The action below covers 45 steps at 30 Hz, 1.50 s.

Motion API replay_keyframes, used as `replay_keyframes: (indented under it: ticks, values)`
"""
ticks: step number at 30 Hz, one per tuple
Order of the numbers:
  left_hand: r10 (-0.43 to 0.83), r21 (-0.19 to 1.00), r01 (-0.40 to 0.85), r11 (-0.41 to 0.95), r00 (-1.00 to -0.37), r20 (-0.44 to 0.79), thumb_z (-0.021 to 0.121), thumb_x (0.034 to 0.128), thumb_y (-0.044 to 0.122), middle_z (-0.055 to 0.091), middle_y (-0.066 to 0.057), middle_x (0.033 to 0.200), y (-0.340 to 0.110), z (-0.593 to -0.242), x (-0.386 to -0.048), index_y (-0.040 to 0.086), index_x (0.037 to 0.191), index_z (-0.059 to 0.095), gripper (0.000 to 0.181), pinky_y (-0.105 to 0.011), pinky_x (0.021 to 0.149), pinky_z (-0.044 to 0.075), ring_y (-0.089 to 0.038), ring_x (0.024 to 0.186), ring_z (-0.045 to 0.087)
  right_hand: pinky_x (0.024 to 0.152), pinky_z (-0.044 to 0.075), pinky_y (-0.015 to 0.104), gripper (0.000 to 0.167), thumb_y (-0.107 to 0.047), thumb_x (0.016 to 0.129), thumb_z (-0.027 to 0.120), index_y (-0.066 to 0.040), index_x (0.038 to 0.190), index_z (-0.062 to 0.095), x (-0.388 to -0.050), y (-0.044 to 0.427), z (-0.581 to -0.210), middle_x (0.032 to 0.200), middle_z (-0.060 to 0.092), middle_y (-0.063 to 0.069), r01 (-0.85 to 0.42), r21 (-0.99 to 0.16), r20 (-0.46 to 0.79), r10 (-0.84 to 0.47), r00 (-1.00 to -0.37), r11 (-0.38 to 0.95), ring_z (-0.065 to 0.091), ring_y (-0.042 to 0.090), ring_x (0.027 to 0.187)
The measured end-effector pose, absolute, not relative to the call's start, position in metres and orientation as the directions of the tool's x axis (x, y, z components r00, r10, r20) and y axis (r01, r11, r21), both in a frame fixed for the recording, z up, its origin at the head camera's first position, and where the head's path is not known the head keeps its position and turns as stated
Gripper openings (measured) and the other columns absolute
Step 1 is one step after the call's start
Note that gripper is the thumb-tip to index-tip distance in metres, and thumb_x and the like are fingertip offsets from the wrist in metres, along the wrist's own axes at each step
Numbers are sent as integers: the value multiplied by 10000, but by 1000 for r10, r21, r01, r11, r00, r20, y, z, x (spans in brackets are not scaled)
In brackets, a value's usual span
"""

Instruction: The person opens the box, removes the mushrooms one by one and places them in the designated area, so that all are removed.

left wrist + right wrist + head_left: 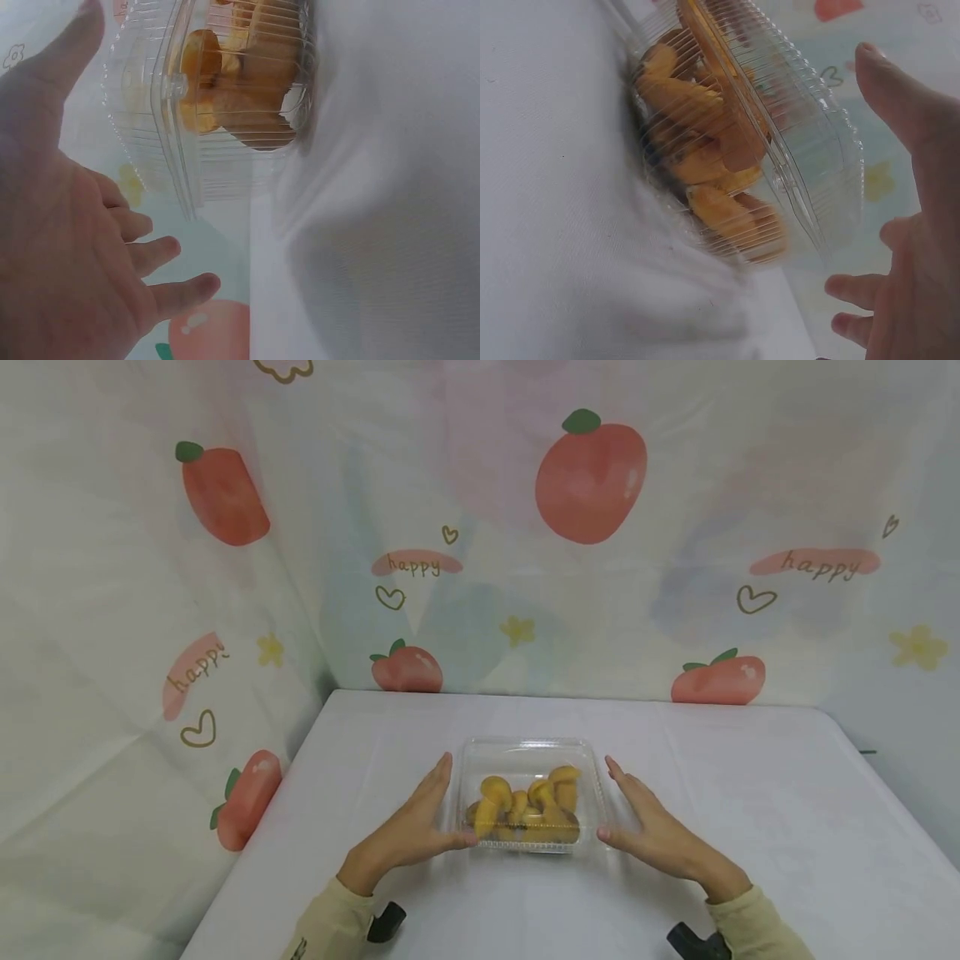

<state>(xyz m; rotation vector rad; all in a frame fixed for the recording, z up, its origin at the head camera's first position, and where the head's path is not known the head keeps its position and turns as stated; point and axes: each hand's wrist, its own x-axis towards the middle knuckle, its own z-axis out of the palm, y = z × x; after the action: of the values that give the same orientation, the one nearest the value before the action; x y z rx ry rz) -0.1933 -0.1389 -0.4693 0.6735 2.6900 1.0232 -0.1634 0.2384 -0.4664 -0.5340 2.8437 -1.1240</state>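
Note:
A clear plastic box (531,752) with a lid on it stands on the white table, with several yellow-brown mushrooms (551,818) inside. My left hand (412,831) is at the box's left side, fingers spread and thumb by the front left corner; whether the thumb touches it I cannot tell. On the right side my right hand (660,835) has its fingers extended, just off the box. In the left wrist view the palm (67,247) faces the box wall (225,180). The right wrist view has a gap between the hand (922,247) and the box (810,150).
The white cloth-covered table (525,910) extends around the box. Behind it and on the left hang pale curtains (480,468) printed with red fruit, hearts, flowers and words. Black wrist devices (387,922) sit at both sleeves.

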Motion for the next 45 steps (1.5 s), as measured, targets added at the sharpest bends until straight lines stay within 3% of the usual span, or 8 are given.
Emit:
replay_keyframes:
  ticks: [5,10,19,26,36,41,43,45]
  values:
    - [499,682,336,650,-865,-50,910,723,436,14,-161,1715,-136,-475,-193,42,1626,-13,1350,-534,1274,171,-327,1598,52,1030,272,831,1144,-317,820,806,-131,1644,34,-161,238,-474,1601,264,322,-330,-706,96,-377,-921,627,227,589,1454]
    - [525,696,340,632,-849,-62,930,707,389,10,-170,1714,-136,-477,-192,29,1623,-9,1360,-530,1275,163,-320,1599,41,1063,260,815,1216,-355,777,856,-73,1636,42,-161,237,-477,1603,270,325,-310,-709,64,-380,-923,634,222,593,1463]
    - [533,660,386,644,-846,-26,855,807,368,60,-199,1705,-140,-484,-192,-20,1608,118,1155,-567,1252,200,-371,1587,93,1104,271,767,1130,-365,788,867,-25,1614,175,-159,237,-482,1601,321,302,-324,-707,83,-381,-921,629,268,571,1462]
    - [560,696,378,611,-827,-42,752,917,341,-10,-203,1705,-143,-488,-190,-11,1614,59,1044,-571,1258,164,-361,1590,41,1106,307,736,1005,-350,839,823,-40,1602,247,-154,235,-487,1590,364,277,-309,-704,98,-343,-934,639,318,552,1447]
    - [567,757,334,561,-821,-58,620,999,220,-90,-213,1692,-138,-489,-181,-5,1610,-25,917,-579,1263,88,-377,1582,-31,1060,453,594,988,-291,864,799,-27,1609,206,-150,227,-500,1621,303,275,-300,-740,121,-320,-940,602,343,515,1431]
    - [552,734,355,578,-833,-32,589,1021,229,-48,-227,1690,-135,-489,-178,-25,1605,-8,872,-566,1262,108,-376,1582,1,1071,438,582,956,-238,909,759,8,1609,156,-150,226,-503,1620,272,306,-293,-794,126,-328,-936,532,294,332,1488]
    - [544,716,368,593,-839,-20,586,1027,264,-20,-225,1692,-135,-489,-178,-26,1606,17,862,-560,1262,128,-374,1583,28,1075,419,581,932,-202,929,736,35,1603,137,-150,226,-503,1614,263,324,-296,-816,132,-337,-932,497,286,328,1485]
    - [537,703,380,602,-843,-4,602,1021,276,15,-224,1693,-136,-487,-178,-31,1606,49,861,-562,1259,146,-379,1581,59,1073,413,581,911,-179,943,716,52,1598,127,-150,226,-503,1611,258,333,-297,-826,138,-340,-930,479,304,420,1466]
